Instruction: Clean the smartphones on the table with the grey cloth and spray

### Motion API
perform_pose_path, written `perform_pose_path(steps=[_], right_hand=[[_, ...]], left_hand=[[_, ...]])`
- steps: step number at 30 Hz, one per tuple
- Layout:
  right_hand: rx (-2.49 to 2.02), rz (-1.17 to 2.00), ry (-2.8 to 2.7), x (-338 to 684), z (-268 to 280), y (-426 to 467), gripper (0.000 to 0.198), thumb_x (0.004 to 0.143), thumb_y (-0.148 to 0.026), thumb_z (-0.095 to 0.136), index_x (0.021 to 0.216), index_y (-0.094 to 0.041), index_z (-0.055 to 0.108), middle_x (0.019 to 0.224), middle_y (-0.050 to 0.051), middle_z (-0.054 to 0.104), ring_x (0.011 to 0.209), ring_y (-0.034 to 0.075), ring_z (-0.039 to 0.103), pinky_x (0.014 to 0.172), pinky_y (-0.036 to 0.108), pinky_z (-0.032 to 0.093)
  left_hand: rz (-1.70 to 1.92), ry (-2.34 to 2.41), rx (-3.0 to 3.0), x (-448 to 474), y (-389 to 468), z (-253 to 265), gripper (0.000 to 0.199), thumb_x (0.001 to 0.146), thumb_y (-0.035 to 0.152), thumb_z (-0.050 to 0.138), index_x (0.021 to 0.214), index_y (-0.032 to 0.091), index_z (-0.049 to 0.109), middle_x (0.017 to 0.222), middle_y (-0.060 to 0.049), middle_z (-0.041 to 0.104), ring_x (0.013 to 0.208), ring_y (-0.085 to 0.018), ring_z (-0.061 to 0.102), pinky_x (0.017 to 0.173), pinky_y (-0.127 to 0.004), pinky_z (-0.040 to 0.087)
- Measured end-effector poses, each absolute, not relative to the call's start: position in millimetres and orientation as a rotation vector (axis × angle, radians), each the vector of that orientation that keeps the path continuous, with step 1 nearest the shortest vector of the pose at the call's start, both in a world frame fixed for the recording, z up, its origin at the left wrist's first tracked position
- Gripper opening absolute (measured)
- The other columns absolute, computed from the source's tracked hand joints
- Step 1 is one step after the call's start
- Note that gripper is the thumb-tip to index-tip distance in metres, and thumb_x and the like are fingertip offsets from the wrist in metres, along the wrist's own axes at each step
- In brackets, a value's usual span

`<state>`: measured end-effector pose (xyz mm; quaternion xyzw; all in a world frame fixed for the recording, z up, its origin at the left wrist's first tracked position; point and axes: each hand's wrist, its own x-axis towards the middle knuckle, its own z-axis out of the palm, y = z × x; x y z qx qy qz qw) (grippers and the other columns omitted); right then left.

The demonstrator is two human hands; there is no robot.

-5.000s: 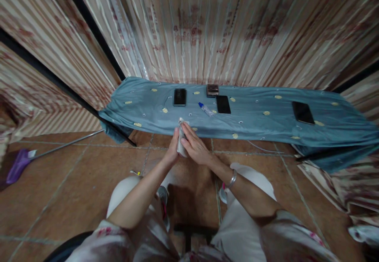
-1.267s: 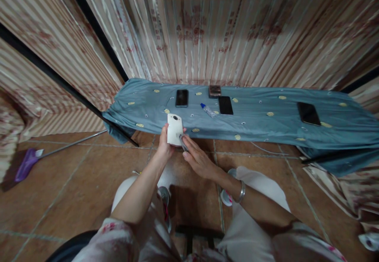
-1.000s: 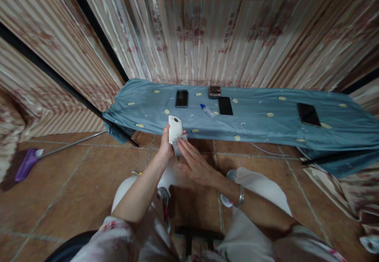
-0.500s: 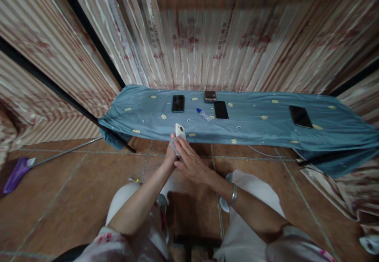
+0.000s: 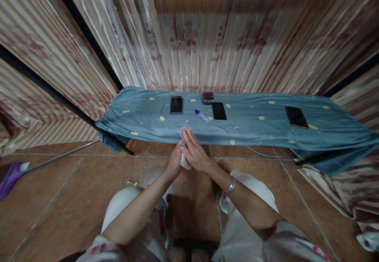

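While your left hand (image 5: pixel 174 163) grips the white phone (image 5: pixel 185 163) by the table (image 5: pixel 260 133), your right hand (image 5: pixel 196 153) lies over it, can't tell if gripping; likely wiping step, next move calls for steady hold.

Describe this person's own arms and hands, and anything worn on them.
The left hand and right hand are both ungloved, and the forearms are bare. A shiny silver bangle circles the right arm near the wrist; none shows on the left. The left sleeve and right sleeve are pale with pinkish-red print, ending around the elbows.
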<state>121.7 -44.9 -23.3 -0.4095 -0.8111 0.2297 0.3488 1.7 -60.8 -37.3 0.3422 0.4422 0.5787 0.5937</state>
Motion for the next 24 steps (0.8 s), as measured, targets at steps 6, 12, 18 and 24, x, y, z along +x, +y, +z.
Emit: perform_pose_path(steps=[6,12,18,24], right_hand=[[-1.125,0.717,-2.025,124.2,-28.3,-36.9,0.067,0.100,-0.048,0.029,0.156,-0.016,0.011,0.163,0.010,0.013,0.151,0.022,0.010,0.124,0.046,0.013],[-1.201,0.874,-1.920,124.8,-35.2,-34.8,0.070,0.099,-0.057,0.027,0.156,-0.020,0.013,0.163,0.007,0.015,0.151,0.021,0.011,0.124,0.045,0.011],[-1.135,0.849,-1.961,120.4,-37.7,-42.4,0.067,0.100,-0.054,0.026,0.156,-0.020,0.015,0.163,0.007,0.016,0.151,0.020,0.013,0.124,0.044,0.013],[-1.045,0.689,-2.100,117.0,-38.2,-54.0,0.064,0.101,-0.046,0.032,0.156,-0.021,0.010,0.163,0.008,0.018,0.150,0.023,0.015,0.123,0.048,0.019]], left_hand=[[1.335,1.068,0.765,1.3,-55.4,-29.0,0.050,0.081,0.053,0.059,0.109,0.013,0.071,0.116,-0.010,0.072,0.119,-0.027,0.059,0.105,-0.038,0.040],[1.352,1.034,0.674,-2.5,-53.9,-15.8,0.049,0.076,0.053,0.064,0.103,0.014,0.072,0.109,-0.009,0.074,0.112,-0.027,0.063,0.099,-0.035,0.044],[1.380,1.007,0.533,-5.2,-53.8,-3.4,0.042,0.077,0.048,0.065,0.101,0.014,0.073,0.110,-0.009,0.074,0.115,-0.027,0.062,0.102,-0.035,0.043],[1.421,0.998,0.434,-8.9,-47.7,3.6,0.039,0.077,0.044,0.065,0.098,0.012,0.073,0.107,-0.010,0.075,0.116,-0.027,0.063,0.104,-0.036,0.043]])
